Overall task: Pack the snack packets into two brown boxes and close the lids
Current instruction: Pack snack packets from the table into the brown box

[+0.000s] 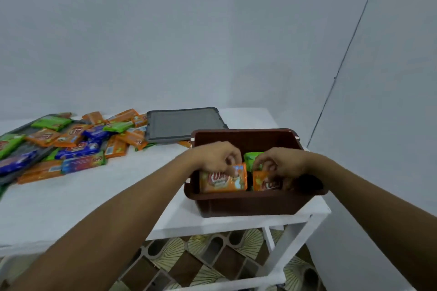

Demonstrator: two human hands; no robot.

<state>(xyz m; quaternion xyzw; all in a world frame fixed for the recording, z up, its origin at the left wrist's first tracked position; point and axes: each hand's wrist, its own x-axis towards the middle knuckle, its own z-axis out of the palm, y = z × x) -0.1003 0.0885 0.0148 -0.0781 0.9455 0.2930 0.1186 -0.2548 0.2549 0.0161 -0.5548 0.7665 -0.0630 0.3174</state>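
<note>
Packets are getting lined up inside the brown box (248,203), which is sitting at the right end of the white table (94,196). The person's left hand (217,157) is pinching the top edge of one orange packet (222,181), and the right hand (281,163) is gripping the top of a second orange packet (264,183), fingers curled on both. Both packets are standing on edge along the near wall, long axis running left to right, directly under the fingers, so I'm guessing it's just push down and let go. A green packet (251,157) is poking up just behind them. The loose pile (71,144) is lying well off to the left, so the left hand is looking nearer for the next grab. The grey lid (182,124) is lying flat just behind the box. I'm not seeing any second box.
</note>
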